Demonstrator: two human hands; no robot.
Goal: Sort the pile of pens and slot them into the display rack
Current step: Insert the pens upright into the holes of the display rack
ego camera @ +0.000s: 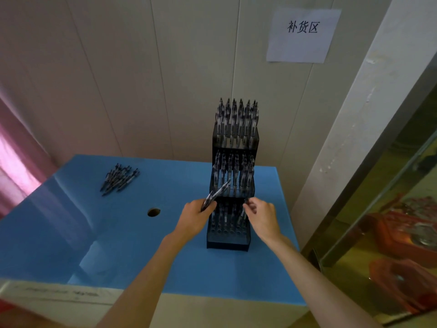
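White paper sign (303, 35) on the wall panel reads "补货区". Below it, a dark three-tier display rack (233, 200) stands on the blue desk (132, 233), near its right edge. Top and middle tiers packed with upright pens; lowest tier holds a few, front holes bare. Left hand (196, 215) grips a small bundle of pens (216, 194), tips angled up-right against the rack's middle tier. Right hand (261, 215) hovers at the lowest tier's right side, fingers curled, pinching one pen (242, 213) set in the rack. Loose pile of pens (119, 179) lies far left on the desk, well apart from both hands. Round hole (153, 212) in the desk surface between pile and rack.
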